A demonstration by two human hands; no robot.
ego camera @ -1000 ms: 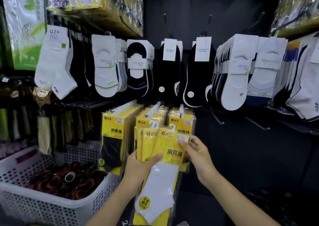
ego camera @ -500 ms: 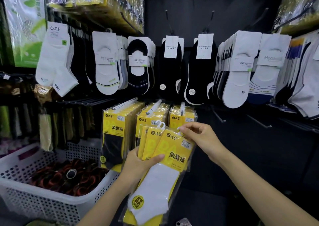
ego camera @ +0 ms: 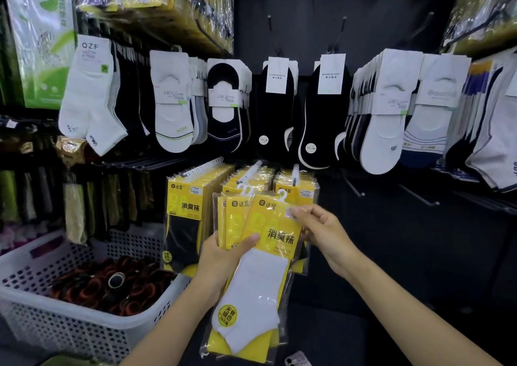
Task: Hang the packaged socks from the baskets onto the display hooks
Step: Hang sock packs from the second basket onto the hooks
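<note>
My left hand (ego camera: 223,256) grips a small fanned stack of yellow sock packs (ego camera: 260,279) with white socks inside, thumb across the front pack. My right hand (ego camera: 321,232) pinches the front pack's upper right corner near its white price sticker. The packs' white plastic hangers (ego camera: 283,195) stick up at the top. Just behind them three display hooks (ego camera: 253,169) carry full rows of the same yellow packs (ego camera: 190,211). A white perforated basket (ego camera: 84,329) stands at lower left.
Rows of white and black socks (ego camera: 274,105) hang on hooks above. Bare hooks (ego camera: 416,199) jut out to the right of the yellow packs. The basket holds dark red and black rolled items (ego camera: 112,284). A phone corner (ego camera: 298,360) shows at the bottom edge.
My right hand went up to the front pack's hanger, then came back down to its upper right corner. The stack in my left hand has tilted slightly.
</note>
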